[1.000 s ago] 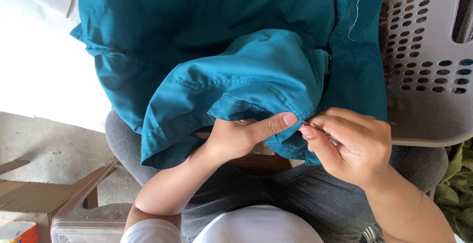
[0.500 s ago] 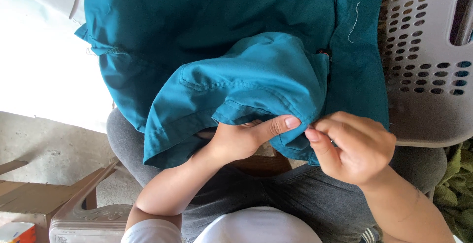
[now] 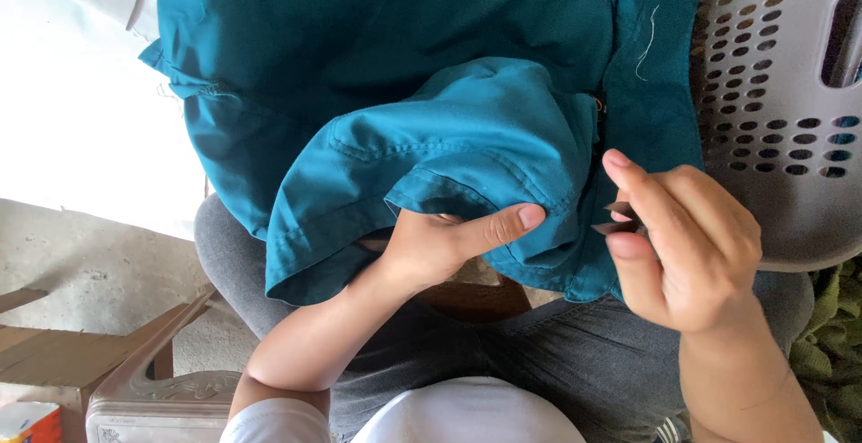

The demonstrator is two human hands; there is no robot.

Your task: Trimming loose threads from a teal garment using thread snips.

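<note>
My left hand [image 3: 431, 250] pinches the teal garment [image 3: 431, 138] hem; right hand [image 3: 691, 245] fingers pinch a small dark tool [image 3: 618, 219] beside it. I should keep the cloth tight.

place: home yard or porch | signs: bare concrete floor [image 3: 99, 263] | grey plastic laundry basket [image 3: 781, 138] | cardboard box [image 3: 54, 362]

Garment: teal shirt [image 3: 431, 75], creased, draped over the lap
Hem: folded edge bunched up, stitched seam showing
Thread: pale strand [image 3: 645, 43] lying loose on the cloth
</note>
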